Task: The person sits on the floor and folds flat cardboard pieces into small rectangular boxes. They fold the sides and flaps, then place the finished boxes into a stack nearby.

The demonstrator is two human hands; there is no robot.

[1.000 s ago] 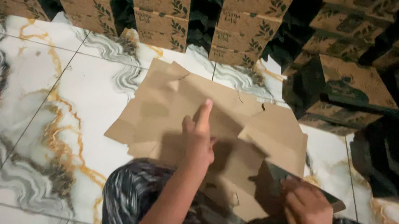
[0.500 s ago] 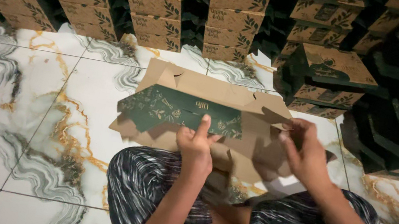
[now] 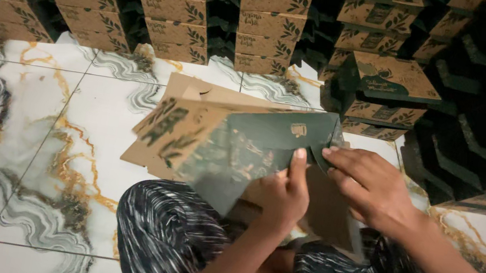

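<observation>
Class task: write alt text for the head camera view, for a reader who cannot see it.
Two bare hands, left and right, hold a flat green-and-brown cardboard box blank over the person's lap. More blanks lie on the marble floor, with stacks of folded boxes behind.

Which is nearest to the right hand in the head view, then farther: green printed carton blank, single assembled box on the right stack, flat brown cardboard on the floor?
1. Green printed carton blank, touching the right hand.
2. Flat brown cardboard, on the floor behind the blank.
3. Single assembled box, upper right.

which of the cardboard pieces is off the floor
The green-printed box blank, gripped by the left hand and right hand. The plain brown flat sheets lie on the floor beneath it.
</observation>
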